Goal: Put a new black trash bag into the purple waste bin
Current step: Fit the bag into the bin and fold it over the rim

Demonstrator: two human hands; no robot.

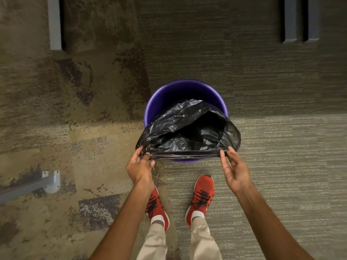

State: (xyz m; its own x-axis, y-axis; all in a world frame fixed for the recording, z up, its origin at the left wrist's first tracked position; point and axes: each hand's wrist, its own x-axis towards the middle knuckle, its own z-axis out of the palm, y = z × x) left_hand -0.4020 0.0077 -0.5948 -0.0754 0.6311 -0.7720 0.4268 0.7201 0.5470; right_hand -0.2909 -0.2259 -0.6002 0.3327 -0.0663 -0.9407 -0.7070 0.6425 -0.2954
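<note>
The round purple waste bin point(165, 94) stands on the carpet just ahead of my feet. A black trash bag point(189, 132) hangs inside it with its mouth open, and its near edge is stretched tight across the bin's near rim. My left hand point(139, 166) pinches the bag's edge at the left end of that stretched line. At the right end, my right hand point(234, 169) grips the edge between thumb and fingertips. The far half of the bin's rim shows bare purple, and the bag's far edge sags inside.
My red shoes point(201, 196) stand close behind the bin. A grey metal bracket point(50, 182) on a bar sits on the floor at the left. Grey furniture legs point(54, 25) rise at the back left and back right point(290, 19). Patterned carpet lies all around.
</note>
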